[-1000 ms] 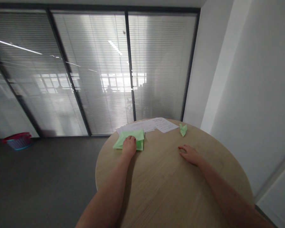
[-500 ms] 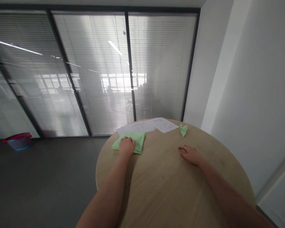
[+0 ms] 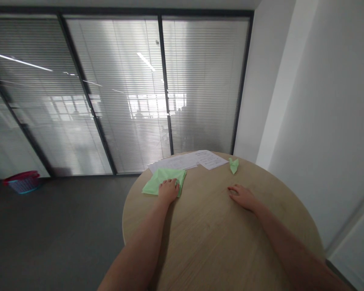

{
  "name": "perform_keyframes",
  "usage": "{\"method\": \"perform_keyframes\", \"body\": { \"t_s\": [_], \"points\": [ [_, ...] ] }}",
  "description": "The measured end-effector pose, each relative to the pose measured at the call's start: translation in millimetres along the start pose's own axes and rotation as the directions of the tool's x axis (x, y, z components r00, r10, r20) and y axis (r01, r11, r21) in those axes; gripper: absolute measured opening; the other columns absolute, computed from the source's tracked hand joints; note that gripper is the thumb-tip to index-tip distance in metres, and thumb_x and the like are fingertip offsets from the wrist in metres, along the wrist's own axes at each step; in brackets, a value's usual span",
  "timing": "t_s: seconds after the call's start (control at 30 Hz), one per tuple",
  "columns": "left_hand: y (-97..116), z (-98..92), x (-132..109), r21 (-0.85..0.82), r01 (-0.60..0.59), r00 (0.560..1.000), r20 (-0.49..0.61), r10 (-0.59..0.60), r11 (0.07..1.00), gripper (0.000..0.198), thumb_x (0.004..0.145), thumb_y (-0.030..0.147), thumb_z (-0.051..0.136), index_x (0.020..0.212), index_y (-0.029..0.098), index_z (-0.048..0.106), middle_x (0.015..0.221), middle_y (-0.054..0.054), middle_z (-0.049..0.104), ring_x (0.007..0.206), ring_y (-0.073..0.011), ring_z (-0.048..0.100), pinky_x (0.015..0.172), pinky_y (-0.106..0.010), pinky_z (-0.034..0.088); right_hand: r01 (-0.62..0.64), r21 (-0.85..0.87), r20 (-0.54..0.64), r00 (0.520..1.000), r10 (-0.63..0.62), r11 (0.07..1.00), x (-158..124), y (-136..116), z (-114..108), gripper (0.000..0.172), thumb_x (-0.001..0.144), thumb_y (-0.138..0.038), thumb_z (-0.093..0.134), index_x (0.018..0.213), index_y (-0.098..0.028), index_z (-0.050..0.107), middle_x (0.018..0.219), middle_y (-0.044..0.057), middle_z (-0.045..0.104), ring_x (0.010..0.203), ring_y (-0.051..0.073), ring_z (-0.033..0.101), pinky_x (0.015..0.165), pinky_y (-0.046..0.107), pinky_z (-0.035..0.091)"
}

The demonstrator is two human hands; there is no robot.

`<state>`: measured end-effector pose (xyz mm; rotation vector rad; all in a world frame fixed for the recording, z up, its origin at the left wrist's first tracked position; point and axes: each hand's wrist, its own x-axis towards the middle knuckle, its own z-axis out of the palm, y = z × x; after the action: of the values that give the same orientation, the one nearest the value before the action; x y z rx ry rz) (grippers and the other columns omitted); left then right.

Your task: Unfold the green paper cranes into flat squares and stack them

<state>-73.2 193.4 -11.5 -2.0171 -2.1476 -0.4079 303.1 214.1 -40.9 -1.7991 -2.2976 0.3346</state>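
Observation:
On the left of the round table lies a stack of light green paper sheets (image 3: 157, 181). My left hand (image 3: 169, 190) rests on its right front part, palm down, with the fingers laid on the sheets; it is open and grips nothing that I can see. My right hand (image 3: 243, 197) lies on the bare tabletop, open, thumb and index finger apart, nothing between them. Beyond it, near the far right edge, sits a small folded green paper figure (image 3: 233, 166), apart from the hand.
Printed white papers (image 3: 212, 160) overlap along the far edge of the wooden table (image 3: 209, 234). Behind it stands a glass partition with blinds (image 3: 133, 133). A white wall (image 3: 321, 121) is on the right. A red and blue basket (image 3: 22, 182) stands on the floor at left.
My left hand has slid right and slightly nearer over the green sheets, and its fingers look less bunched. The right hand and the folded figure stay put.

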Motion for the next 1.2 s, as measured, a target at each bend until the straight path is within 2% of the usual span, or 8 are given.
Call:
{"method": "perform_keyframes", "body": {
  "t_s": [0.23,0.43,0.53,0.63,0.77,0.97,1.1,1.2],
  "points": [
    [3,-4.4,-3,0.04,0.012,1.0,-0.008,-0.012,0.999,0.046,0.091,0.044,0.056,0.132,0.024,0.065,0.126,-0.015,0.066,0.121,-0.0344,0.058,0.1,-0.048,0.045,-0.005,0.003,-0.002,1.0,0.005,1.0,0,-1,-1,0.051,0.096,-0.035,0.052,0.145,-0.021,0.06,0.153,0.014,0.051,0.144,0.029,0.045,0.121,0.043,0.031],
    [7,-4.6,-4,0.069,0.012,1.0,-0.021,-0.011,0.998,0.045,0.095,0.05,0.051,0.125,0.022,0.07,0.12,-0.016,0.068,0.116,-0.0349,0.06,0.099,-0.049,0.044,-0.001,0.017,-0.006,1.0,0.001,1.0,-1,-2,-1,0.051,0.096,-0.035,0.052,0.144,-0.022,0.06,0.153,0.013,0.051,0.144,0.028,0.045,0.121,0.042,0.032],
    [9,-5.5,-3,0.061,0.05,0.999,0.005,-0.05,0.997,0.049,0.1,0.053,0.04,0.116,0.021,0.075,0.119,-0.017,0.068,0.117,-0.0342,0.061,0.099,-0.048,0.045,-0.01,0.018,-0.008,1.0,0.01,1.0,-1,-3,-1,0.051,0.096,-0.036,0.052,0.144,-0.023,0.06,0.153,0.012,0.051,0.144,0.028,0.045,0.121,0.043,0.032],
    [9,-6.8,4,0.049,0.093,0.994,0.053,-0.096,0.994,0.057,0.104,0.047,0.028,0.111,0.019,0.078,0.121,-0.019,0.069,0.118,-0.0344,0.062,0.097,-0.047,0.048,-0.033,0.017,-0.013,0.999,0.033,0.999,-2,-6,-3,0.051,0.096,-0.035,0.052,0.145,-0.022,0.06,0.154,0.014,0.05,0.146,0.029,0.044,0.121,0.045,0.031],
    [-1,-11.1,24,0.034,0.091,0.985,0.144,-0.095,0.995,0.041,0.099,0.027,0.04,0.114,0.021,0.078,0.121,-0.016,0.073,0.114,-0.0324,0.068,0.092,-0.043,0.053,-0.042,0.017,-0.027,0.999,0.043,0.999,-3,-9,-5,0.05,0.097,-0.034,0.051,0.144,-0.022,0.061,0.154,0.014,0.049,0.145,0.028,0.044,0.121,0.043,0.031],
    [-25,-19.4,61,-0.026,-0.032,0.969,0.244,0.037,0.999,0.031,0.082,0.017,0.06,0.102,0.028,0.081,0.111,-0.006,0.078,0.101,-0.0248,0.073,0.091,-0.032,0.053,-0.037,0.012,-0.037,0.999,0.037,0.999,-2,-10,-5,0.049,0.095,-0.031,0.052,0.142,-0.022,0.063,0.151,0.012,0.053,0.143,0.028,0.047,0.121,0.043,0.032],
    [-37,-11.4,60,-0.071,-0.126,0.974,0.179,0.137,0.989,0.025,0.089,0.028,0.059,0.101,0.026,0.08,0.108,-0.005,0.078,0.102,-0.022,0.071,0.094,-0.028,0.051,-0.031,0.016,-0.04,0.999,0.032,0.999,-2,-9,-5,0.048,0.095,-0.032,0.053,0.141,-0.023,0.063,0.151,0.012,0.053,0.144,0.027,0.046,0.121,0.042,0.031],
    [-44,-1.2,54,-0.08,-0.161,0.98,0.107,0.169,0.984,0.031,0.094,0.035,0.054,0.111,0.025,0.078,0.118,-0.007,0.075,0.113,-0.0219,0.067,0.104,-0.029,0.047,-0.035,0.023,-0.04,0.999,0.036,0.999,-3,-9,-5,0.048,0.095,-0.032,0.053,0.142,-0.023,0.063,0.151,0.012,0.053,0.143,0.028,0.047,0.121,0.041,0.032]
  ]
}}
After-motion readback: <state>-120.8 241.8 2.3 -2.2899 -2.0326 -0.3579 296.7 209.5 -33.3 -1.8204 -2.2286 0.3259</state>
